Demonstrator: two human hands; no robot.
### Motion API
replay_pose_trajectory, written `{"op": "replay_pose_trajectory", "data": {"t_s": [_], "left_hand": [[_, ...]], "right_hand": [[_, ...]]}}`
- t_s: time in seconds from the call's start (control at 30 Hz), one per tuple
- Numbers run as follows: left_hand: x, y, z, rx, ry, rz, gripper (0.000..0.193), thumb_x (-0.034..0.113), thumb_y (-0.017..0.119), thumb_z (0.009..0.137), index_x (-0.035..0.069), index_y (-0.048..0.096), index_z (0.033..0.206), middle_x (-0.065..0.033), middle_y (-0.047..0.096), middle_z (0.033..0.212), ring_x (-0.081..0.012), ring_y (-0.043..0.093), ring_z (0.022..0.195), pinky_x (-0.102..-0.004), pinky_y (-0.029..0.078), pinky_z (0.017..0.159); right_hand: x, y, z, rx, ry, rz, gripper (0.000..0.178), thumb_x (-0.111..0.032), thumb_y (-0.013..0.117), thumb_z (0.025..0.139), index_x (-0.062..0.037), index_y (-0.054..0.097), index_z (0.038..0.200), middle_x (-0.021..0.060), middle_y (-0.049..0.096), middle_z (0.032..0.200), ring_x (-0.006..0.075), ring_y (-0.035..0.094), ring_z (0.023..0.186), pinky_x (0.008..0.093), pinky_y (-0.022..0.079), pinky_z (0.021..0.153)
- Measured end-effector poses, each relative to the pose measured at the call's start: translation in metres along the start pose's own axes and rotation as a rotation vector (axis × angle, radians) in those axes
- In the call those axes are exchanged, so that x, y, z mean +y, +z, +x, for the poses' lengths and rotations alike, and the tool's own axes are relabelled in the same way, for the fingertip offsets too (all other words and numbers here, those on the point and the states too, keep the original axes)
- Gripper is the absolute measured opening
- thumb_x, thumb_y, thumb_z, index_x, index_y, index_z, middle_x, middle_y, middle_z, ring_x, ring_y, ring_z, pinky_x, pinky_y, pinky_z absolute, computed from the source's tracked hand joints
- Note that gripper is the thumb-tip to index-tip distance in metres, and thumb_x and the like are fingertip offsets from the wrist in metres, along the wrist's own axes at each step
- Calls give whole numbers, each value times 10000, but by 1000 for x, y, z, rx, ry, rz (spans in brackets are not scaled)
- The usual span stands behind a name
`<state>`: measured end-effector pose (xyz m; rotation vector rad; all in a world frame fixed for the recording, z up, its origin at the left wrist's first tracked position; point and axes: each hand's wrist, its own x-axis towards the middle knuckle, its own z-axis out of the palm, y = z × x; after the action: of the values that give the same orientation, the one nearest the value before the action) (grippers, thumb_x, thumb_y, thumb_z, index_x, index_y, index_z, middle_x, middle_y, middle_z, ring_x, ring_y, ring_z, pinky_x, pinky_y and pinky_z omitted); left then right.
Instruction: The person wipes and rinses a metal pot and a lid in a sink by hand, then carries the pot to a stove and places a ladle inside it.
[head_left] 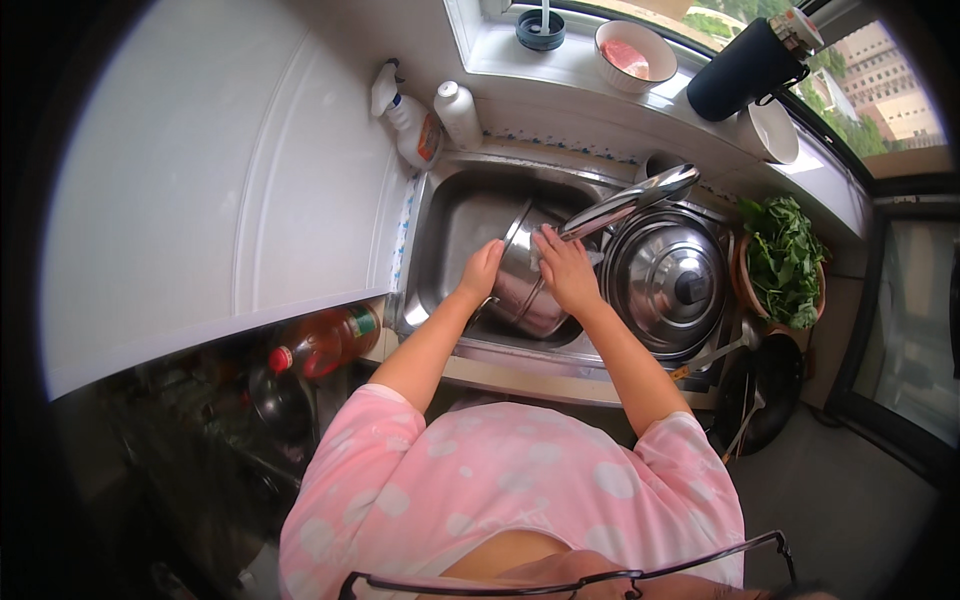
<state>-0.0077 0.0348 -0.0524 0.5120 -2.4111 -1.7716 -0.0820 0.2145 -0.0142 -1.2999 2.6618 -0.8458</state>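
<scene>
A stainless steel pot (530,290) lies tilted in the metal sink (447,205), with a loop handle at its lower left. My left hand (482,270) is closed on its rim from the left. Bent across the pot's upper side is my right hand (567,268), its fingers close together and pressed on the metal. Pale patches show at both sides of this hand; whether they are a cloth or water I cannot tell. Just above its knuckles ends the chrome faucet (630,203).
Right of the basin sits a large lidded steel pot (665,275), by a bowl of leafy greens (785,262) and a black wok (770,390). A spray bottle (410,125) and a white bottle (458,115) stand behind. The sill holds a bowl of meat (635,55) and a dark flask (745,70).
</scene>
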Motion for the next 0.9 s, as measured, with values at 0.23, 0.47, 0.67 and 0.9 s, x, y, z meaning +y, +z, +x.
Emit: {"op": "replay_pose_trajectory", "data": {"t_s": [0.23,0.47,0.67,0.9], "left_hand": [[-7,1,4,-98,-67,-205,397,313,365,951,-36,554,971,-92,591,879,-155,516,840,-289,409,789],[-15,1,9,-155,-55,-314,403,304,353,955,-37,562,1007,-97,604,931,-154,530,877,-287,412,809],[-12,1,9,-143,-52,-177,419,324,346,958,-34,558,1005,-85,601,913,-143,516,849,-282,411,796],[-6,6,8,-125,-58,-119,466,372,348,946,-37,561,1009,-141,615,934,-221,550,894,-321,405,829]], "right_hand": [[1,33,32,54,230,-93,462,-214,497,835,-70,441,1271,152,455,1289,320,441,1171,436,373,946],[-69,36,-39,-12,-37,-275,569,-204,530,780,-113,387,1323,51,334,1401,208,301,1294,416,205,1053],[-63,19,-38,10,51,-273,511,-210,537,796,-198,425,1294,3,366,1377,185,337,1266,438,227,1039],[10,38,6,194,526,-224,389,-254,523,840,-130,504,1208,61,502,1238,249,425,1180,497,286,994]]}}
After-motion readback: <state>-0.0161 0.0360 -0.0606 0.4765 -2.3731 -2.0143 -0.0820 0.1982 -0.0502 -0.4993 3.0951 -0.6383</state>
